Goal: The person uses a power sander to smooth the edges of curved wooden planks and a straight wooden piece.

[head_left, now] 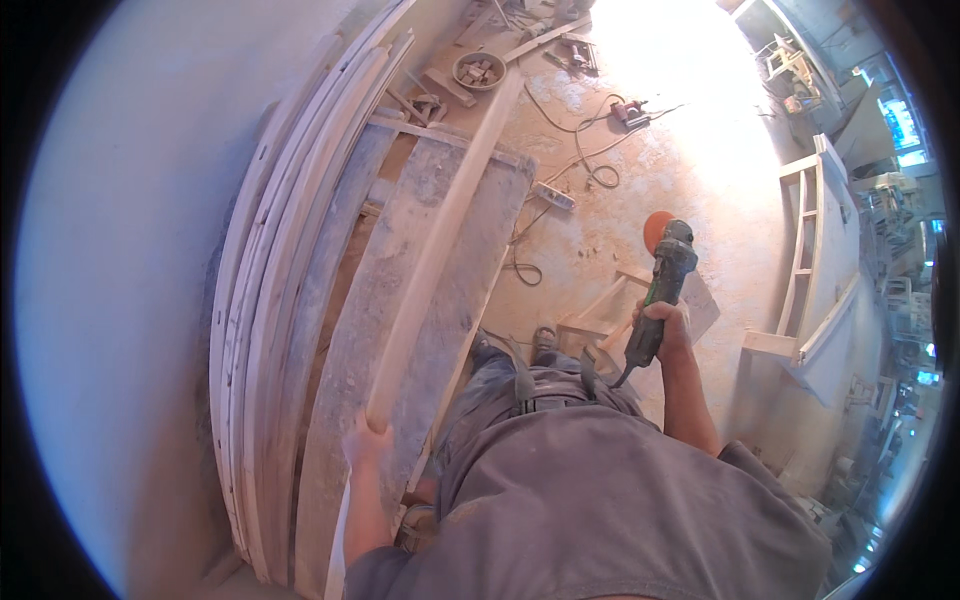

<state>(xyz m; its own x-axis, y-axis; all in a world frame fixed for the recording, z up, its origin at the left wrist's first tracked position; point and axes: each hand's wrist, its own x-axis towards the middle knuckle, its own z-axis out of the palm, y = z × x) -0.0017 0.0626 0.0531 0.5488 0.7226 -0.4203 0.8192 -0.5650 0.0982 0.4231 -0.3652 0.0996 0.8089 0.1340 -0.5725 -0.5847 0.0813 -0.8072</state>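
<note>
In my right hand (670, 325) is an angle grinder (668, 270), its fingers wrapped round the dark body. An orange disc (657, 231) sits at the tool's far end, raised away from the wood. My left hand (368, 442) grips the near end of a long, pale wooden beam (440, 255). The beam lies lengthwise on a dusty, worn workbench (345, 330) to my left, its far end reaching past the bench top. Part of my left hand's fingers is hidden by the beam's end.
Long boards (290, 230) lean along the wall at left. A bucket of wood offcuts (479, 70) stands beyond the bench. Cords, a power strip (555, 196) and a red power tool (628, 110) lie on the floor. A wooden frame (800, 250) stands at right.
</note>
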